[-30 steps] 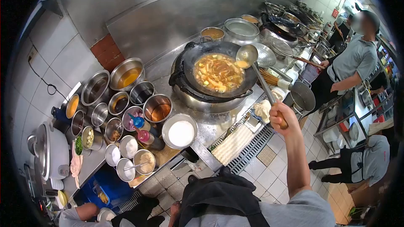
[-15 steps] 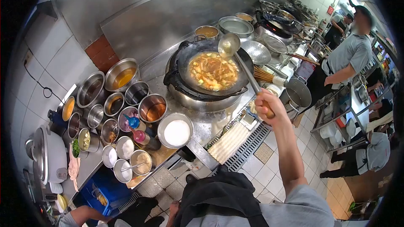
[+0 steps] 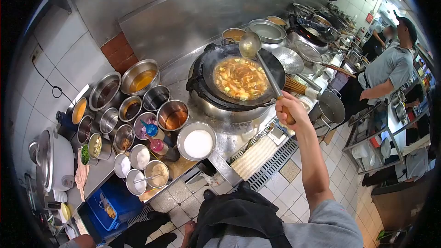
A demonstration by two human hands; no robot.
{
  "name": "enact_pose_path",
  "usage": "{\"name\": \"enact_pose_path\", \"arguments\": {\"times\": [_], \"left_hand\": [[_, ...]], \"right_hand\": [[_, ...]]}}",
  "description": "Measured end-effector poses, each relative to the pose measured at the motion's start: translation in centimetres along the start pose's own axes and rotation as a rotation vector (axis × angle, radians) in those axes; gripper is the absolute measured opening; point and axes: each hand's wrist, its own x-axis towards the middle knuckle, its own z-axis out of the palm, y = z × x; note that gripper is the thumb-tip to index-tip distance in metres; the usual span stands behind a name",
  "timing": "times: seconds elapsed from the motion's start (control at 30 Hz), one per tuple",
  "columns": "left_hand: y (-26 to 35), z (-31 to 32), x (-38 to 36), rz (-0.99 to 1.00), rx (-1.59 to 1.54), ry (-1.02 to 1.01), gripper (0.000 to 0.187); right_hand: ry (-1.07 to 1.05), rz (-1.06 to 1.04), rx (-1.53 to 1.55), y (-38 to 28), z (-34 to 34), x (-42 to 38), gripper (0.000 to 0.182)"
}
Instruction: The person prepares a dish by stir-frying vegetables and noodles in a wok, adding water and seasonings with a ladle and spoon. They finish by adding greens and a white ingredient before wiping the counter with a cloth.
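Note:
My right hand [image 3: 294, 111] is wrapped round the wooden handle of a long metal ladle [image 3: 271, 76]. The ladle's bowl [image 3: 250, 45] is above the far rim of a black wok [image 3: 209, 71]. Orange-red broth with pale and yellowish pieces [image 3: 241, 80] fills the middle of the wok. Low beside the dark apron [image 3: 239, 211], my left hand [image 3: 189, 228] hangs down; its fingers are too small and partly hidden to make out.
Left of the wok stand several metal bowls [image 3: 173, 115], two squeeze bottles [image 3: 158, 147] and a bowl of white powder [image 3: 197, 143]. A strainer [image 3: 288, 60] lies to the right. Co-workers [image 3: 390, 66] stand at right; another person's legs [image 3: 142, 229] show lower left.
The view has shifted, so the wok and bowls appear farther right. The ladle stays over the wok's far side in my right hand. The lower-left person's arm has mostly left the view.

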Motion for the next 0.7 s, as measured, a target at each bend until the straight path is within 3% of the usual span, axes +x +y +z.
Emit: {"name": "enact_pose_path", "arguments": {"times": [0.17,0.3,0.37,0.5,0.57,0.6,0.63,0.7], "left_hand": [[0.0,-0.1,0.3,0.018,0.028,-0.025,0.036],[1.8,-1.4,0.1,-0.081,0.019,-0.014,0.038],[3.2,-2.1,-0.4,-0.094,0.023,-0.009,0.039],[2.6,-2.3,0.2,0.119,-0.063,-0.048,0.040],[3.8,-2.7,0.4,0.057,-0.068,-0.038,0.040],[2.6,-1.4,1.3,-0.153,-0.171,-0.012,0.042],[3.4,-1.6,0.6,-0.163,-0.184,-0.004,0.042],[5.9,-3.2,-0.1,-0.227,-0.303,-0.015,0.043]], "right_hand": [[0.043,-0.005,-0.126,0.7,-0.1,-3.1,0.045],[0.013,-0.083,-0.344,-0.2,1.0,-5.8,0.051],[0.039,-0.139,-0.484,-0.2,1.4,-6.6,0.065],[0.067,-0.125,-0.420,1.7,0.8,-7.1,0.067],[0.110,0.039,0.032,5.4,0.0,-6.1,0.067],[0.104,-0.082,-0.220,9.5,-0.7,-4.6,0.066],[0.090,-0.206,-0.469,12.8,-0.9,-3.6,0.065],[0.074,-0.163,-0.419,13.7,-0.2,-3.6,0.065]]}}
